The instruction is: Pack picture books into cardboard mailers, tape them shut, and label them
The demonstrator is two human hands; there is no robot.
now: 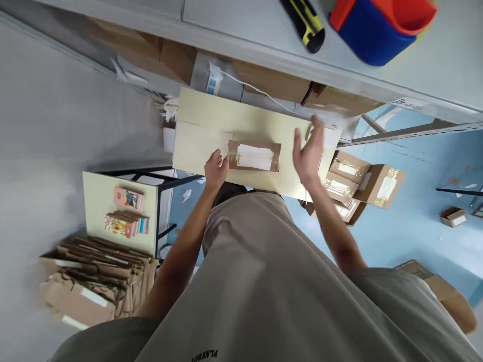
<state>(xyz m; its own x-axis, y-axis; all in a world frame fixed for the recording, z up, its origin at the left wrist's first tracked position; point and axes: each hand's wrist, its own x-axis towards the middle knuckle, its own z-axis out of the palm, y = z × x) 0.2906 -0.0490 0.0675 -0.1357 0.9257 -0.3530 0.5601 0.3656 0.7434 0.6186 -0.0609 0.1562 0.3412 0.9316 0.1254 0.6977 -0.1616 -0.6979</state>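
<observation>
A taped cardboard box (234, 163) with a white label (253, 157) lies flat on the pale yellow tabletop (211, 113) in front of my body. At its left end is my left hand (216, 169), with loosely bent fingers a little apart and the thumb side close to the box's edge. Whether it touches the cardboard I cannot tell. My right hand (309, 153) is over the right part of the table, apart from the box, its thumb and fingers spread and nothing between them. A pale flat item, partly behind this hand, is hard to make out.
A grey shelf (241, 30) overhangs the table's far side, bearing a yellow-black box cutter (305, 25) and a blue-red holder (372, 32). Taped boxes (345, 183) are stacked at right. At left are a side table (98, 201) with small packs and folded cardboard (101, 276).
</observation>
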